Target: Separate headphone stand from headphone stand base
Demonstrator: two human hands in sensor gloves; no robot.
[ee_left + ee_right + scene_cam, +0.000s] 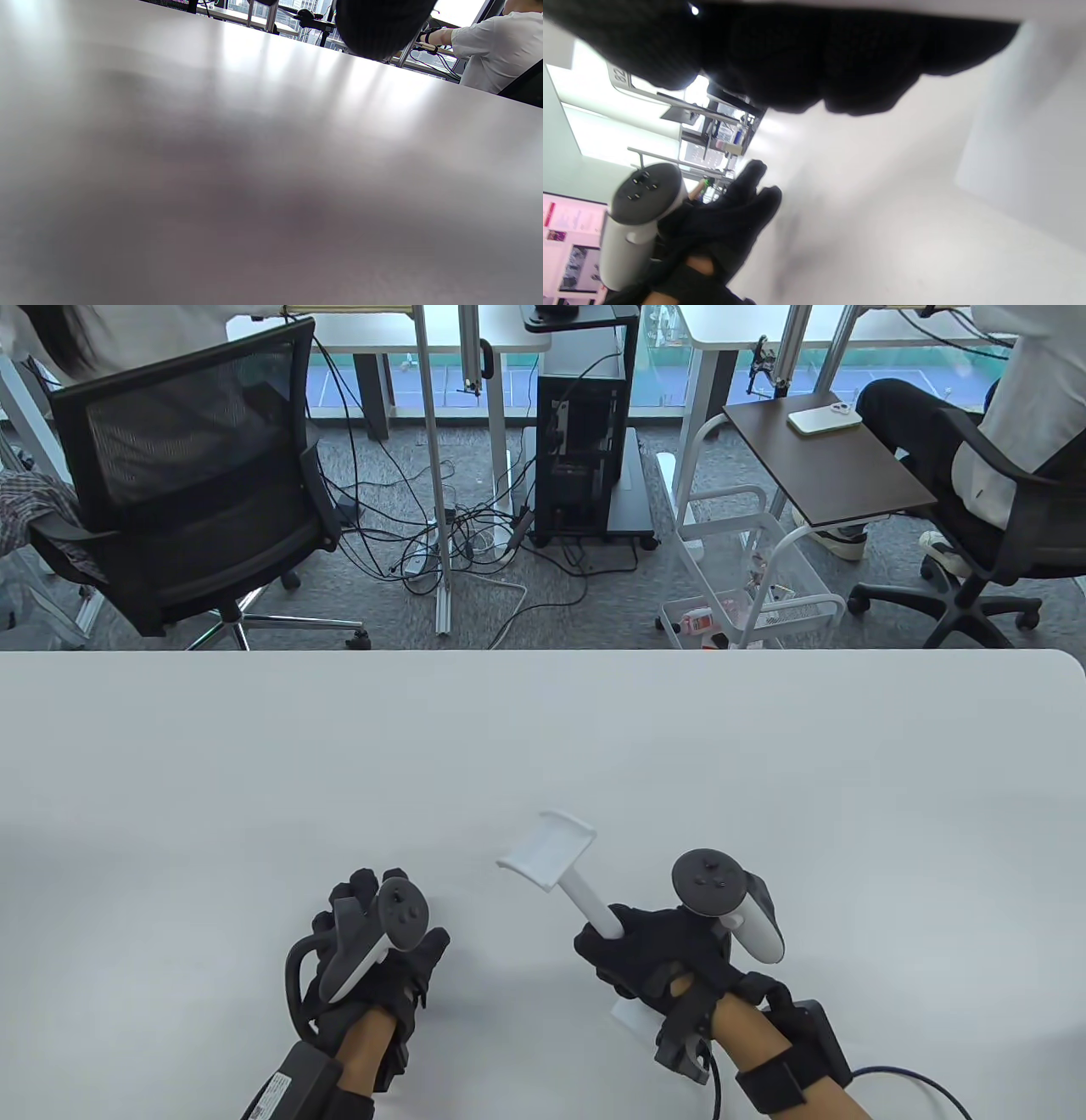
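While the right hand (657, 954) wraps its fingers around the lower post of the white stand (564, 874) in the lower middle of the table view, the base (632, 1016) peeks out beneath it — mostly hidden. The left hand (373, 959) rests flat on the table (543, 746), fingers loosely together, holding nothing. It should probably pin the base so the post pulls straight. Open tabletop lies toward the frame's upper part; the near edge is close.

My gloved fingertip (379, 25) hangs at the top edge above the white table (254, 169); a seated person (492, 55) is beyond.
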